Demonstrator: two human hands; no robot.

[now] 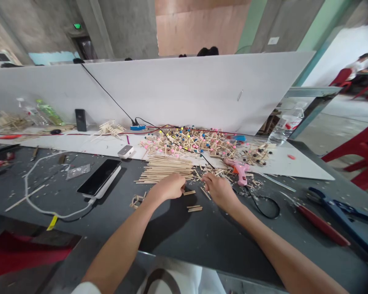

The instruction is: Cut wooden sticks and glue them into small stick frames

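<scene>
1. Dark grey worktable (178, 232) is lying under both hands.
2. Left hand (168, 187) is curling loosely at the stick bundle (165, 169); whether it is gripping is unclear.
3. Right hand (219, 190) is resting, fingers bent, among loose sticks (194, 208), just beside a pink glue gun (239, 169).
4. Phone (99, 177) is lying well left.

No lettering, brand or number can be read anywhere in the head view. A green lit sign (77, 26) glows above the dark doorway at the upper left, but its marking is too small and blurred to make out. The water bottle (284, 124) lying on the white board at the right carries a red and white label, also too blurred to read. The phone (98, 177) screen is dark
</scene>
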